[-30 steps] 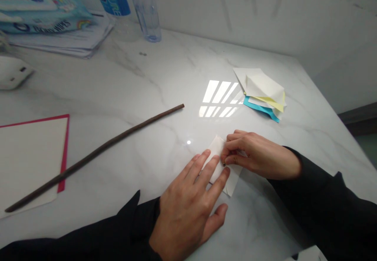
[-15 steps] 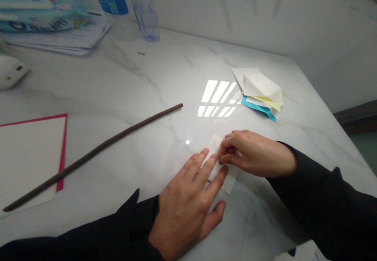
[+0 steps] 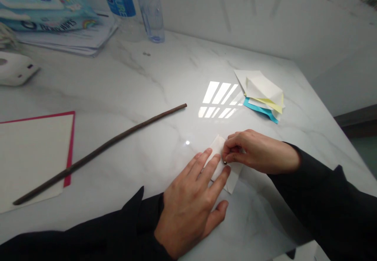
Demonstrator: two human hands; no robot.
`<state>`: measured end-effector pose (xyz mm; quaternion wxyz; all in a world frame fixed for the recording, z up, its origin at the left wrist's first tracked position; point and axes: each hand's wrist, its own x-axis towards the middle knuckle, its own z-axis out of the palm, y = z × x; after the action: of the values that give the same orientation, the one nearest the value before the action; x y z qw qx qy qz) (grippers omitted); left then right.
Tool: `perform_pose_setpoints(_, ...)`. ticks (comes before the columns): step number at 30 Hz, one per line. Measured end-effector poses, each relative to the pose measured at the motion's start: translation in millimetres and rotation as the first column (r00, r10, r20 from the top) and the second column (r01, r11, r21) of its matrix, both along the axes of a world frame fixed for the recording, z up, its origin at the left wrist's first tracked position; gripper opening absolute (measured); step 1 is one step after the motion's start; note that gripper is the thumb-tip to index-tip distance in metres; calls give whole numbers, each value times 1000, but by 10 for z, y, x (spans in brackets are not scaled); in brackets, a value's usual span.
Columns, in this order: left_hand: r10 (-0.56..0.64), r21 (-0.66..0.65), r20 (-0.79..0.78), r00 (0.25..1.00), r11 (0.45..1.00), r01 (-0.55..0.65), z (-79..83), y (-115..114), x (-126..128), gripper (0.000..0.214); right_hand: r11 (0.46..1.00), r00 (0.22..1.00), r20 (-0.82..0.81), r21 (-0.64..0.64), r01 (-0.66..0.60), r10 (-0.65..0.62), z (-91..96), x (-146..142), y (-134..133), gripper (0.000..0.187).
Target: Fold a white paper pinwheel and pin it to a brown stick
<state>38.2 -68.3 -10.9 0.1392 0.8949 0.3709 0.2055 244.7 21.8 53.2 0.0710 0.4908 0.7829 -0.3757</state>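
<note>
A small folded piece of white paper lies on the white marble table top, partly hidden under both hands. My left hand rests flat with its fingers spread over the paper, pressing it down. From the right, my right hand pinches the paper's upper edge between thumb and fingertips. A small dark spot shows at the right fingertips, too small to identify. The paper's middle is hidden by my fingers.
A loose stack of white, yellow and blue paper lies beyond my hands. A long thin brown stick crosses a pink-edged white card at left. At the back stand a water bottle and a wipes pack on papers.
My right fingers have tightened slightly on the paper's edge. The left hand stays on the paper. The whole scene has shifted a little in view as my head moved.
</note>
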Motion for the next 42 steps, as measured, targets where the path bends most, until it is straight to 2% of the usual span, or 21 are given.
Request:
perform_pose_setpoints(7, -9, -19, 4, 1000, 1000, 9, -12, 6, -13, 52, 1000, 1000, 12, -4, 14, -14, 25, -24, 1, 16)
perform_pose_setpoints(11, -10, -15, 6, 1000, 1000, 11, -7, 5, -2, 53, 999, 997, 76, 37, 22, -24, 52, -64, -9, 17)
perform_pose_setpoints(22, -15, -35, 15, 1000, 999, 15, -17, -4, -10, 57, 995, 981, 190, 93, -43, 24, 82, -123, -71, 16)
perform_pose_setpoints(37, -49, -30, 14, 999, 998, 50, 34, 33, -18, 57, 994, 981, 194, 104, -24, 3, 43, -113, -112, 17)
perform_pose_setpoints(42, -56, 18, 35, 998, 998, 56, 115, 135, -76, 46, 992, 980, 198, 123, -41, 16, 35, -92, -115, 20)
